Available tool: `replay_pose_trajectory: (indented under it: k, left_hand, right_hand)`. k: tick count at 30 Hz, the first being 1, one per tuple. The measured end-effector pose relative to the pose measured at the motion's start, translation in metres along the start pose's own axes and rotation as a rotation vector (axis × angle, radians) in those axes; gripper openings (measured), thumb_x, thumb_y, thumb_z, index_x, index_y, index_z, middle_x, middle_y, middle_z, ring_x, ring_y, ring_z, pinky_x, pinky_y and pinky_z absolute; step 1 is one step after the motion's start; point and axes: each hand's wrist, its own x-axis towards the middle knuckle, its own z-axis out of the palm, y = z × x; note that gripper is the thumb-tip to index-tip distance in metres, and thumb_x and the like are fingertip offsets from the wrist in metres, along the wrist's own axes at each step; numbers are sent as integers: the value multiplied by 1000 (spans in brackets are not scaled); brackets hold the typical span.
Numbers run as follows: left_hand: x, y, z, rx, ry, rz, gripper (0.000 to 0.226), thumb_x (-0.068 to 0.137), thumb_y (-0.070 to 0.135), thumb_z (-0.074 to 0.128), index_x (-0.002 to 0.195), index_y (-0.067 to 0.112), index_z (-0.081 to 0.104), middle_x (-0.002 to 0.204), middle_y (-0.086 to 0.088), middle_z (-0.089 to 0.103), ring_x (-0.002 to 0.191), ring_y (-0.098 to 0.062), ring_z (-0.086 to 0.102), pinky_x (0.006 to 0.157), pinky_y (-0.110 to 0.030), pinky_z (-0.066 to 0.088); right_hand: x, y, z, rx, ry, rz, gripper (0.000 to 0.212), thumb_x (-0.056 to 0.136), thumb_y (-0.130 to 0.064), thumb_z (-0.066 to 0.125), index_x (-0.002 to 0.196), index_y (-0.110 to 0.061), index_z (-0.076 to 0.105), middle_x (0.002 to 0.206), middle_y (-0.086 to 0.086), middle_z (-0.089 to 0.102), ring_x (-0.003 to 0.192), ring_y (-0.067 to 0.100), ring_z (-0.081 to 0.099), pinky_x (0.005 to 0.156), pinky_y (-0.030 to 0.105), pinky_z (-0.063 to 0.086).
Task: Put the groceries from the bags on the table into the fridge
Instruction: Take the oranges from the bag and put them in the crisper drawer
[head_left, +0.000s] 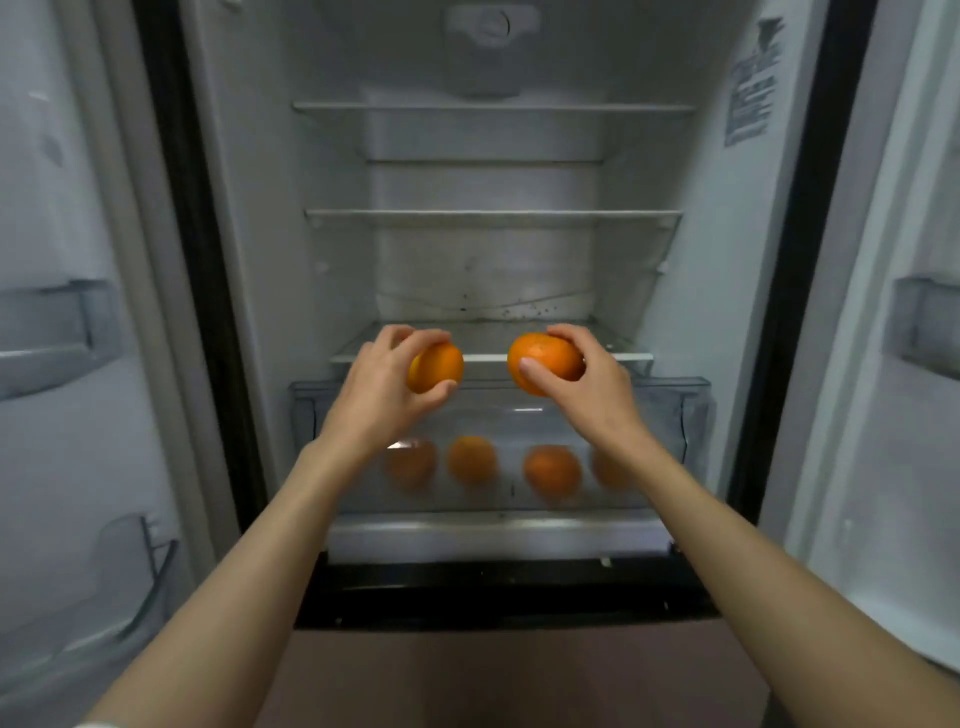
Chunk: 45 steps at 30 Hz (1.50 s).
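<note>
The fridge (493, 249) stands open in front of me with both doors swung wide. My left hand (384, 384) grips an orange (439, 366) and my right hand (592, 374) grips a second orange (540, 361). Both fruits hang above the clear crisper drawer (691, 415), level with the front of the lowest glass shelf (488, 343). Several oranges (551, 469) lie in a row inside the drawer, seen through its front wall. One of them is partly hidden behind my right wrist.
Two upper glass shelves (493, 214) hold nothing. The left door (62, 332) and right door (919, 332) carry bare bins. Dark specks mark the back wall above the lowest shelf. A black sill (498, 587) runs below the drawer.
</note>
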Motion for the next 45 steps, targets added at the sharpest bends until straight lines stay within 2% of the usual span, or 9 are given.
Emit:
replay_pose_trajectory:
  k: [8, 14, 19, 24, 29, 34, 37, 40, 45]
  left_hand:
    - [71, -38, 15, 74, -139, -122, 53, 81, 39, 67, 130, 28, 51, 130, -8, 49, 117, -28, 48, 98, -36, 38]
    - [81, -52, 41, -6, -217, -249, 46, 77, 35, 70, 121, 27, 59, 122, -8, 54, 113, -26, 51, 93, -31, 39]
    - [81, -58, 53, 82, -263, -299, 39, 75, 40, 68, 113, 31, 63, 118, -7, 59, 109, -26, 55, 86, -31, 43]
    - [77, -56, 51, 194, -286, -275, 28, 84, 42, 54, 107, 29, 64, 111, -4, 66, 104, -26, 58, 77, -30, 43]
    - [63, -53, 50, 250, -270, -233, 29, 94, 41, 39, 100, 28, 64, 103, 1, 68, 97, -24, 60, 74, -32, 42]
    - [35, -49, 51, 176, -76, -82, 27, 95, 33, 43, 98, 22, 68, 98, 1, 69, 94, -22, 63, 74, -35, 49]
    - [15, -49, 53, 68, 19, 49, 28, 90, 28, 45, 104, 19, 68, 105, 1, 67, 99, -20, 62, 90, -35, 44]
    - [-6, -48, 56, 176, 14, 126, 48, 84, 37, 33, 117, 18, 63, 119, -4, 61, 114, -22, 55, 107, -43, 29]
    - [-25, -44, 62, 308, -14, 174, 54, 86, 38, 32, 133, 19, 48, 131, -12, 53, 125, -31, 46, 109, -53, 20]
  right_hand:
    - [78, 13, 41, -300, -122, 24, 55, 78, -42, 69, 126, -21, 54, 127, 10, 49, 118, 27, 48, 102, 33, 34]
    - [94, 38, 59, -459, -297, 124, 47, 75, -47, 66, 116, -24, 61, 121, 10, 59, 110, 28, 54, 90, 36, 45]
    - [100, 43, 66, -678, -403, 158, 37, 82, -49, 52, 107, -24, 64, 117, 8, 63, 107, 29, 56, 82, 33, 43]
    - [95, 40, 63, -815, -444, 178, 52, 92, -57, 30, 113, -23, 64, 122, 5, 61, 112, 28, 55, 80, 34, 37]
    - [72, 41, 49, -830, -370, 34, 60, 97, -54, 22, 85, -16, 67, 104, 12, 68, 101, 31, 60, 80, 36, 37]
    - [44, 57, 36, -776, -190, -175, 52, 95, -50, 24, 109, -22, 65, 111, 4, 67, 108, 25, 57, 95, 35, 29]
    - [25, 74, 29, -739, -125, -259, 67, 82, -53, 20, 124, -19, 59, 123, 7, 62, 119, 24, 53, 106, 35, 21]
    - [5, 85, 23, -800, -22, -291, 58, 84, -44, 31, 127, -16, 58, 127, 13, 59, 123, 29, 53, 109, 48, 27]
    - [-8, 94, 8, -875, 104, -335, 51, 75, -28, 73, 123, -16, 61, 119, 19, 62, 114, 36, 58, 99, 56, 37]
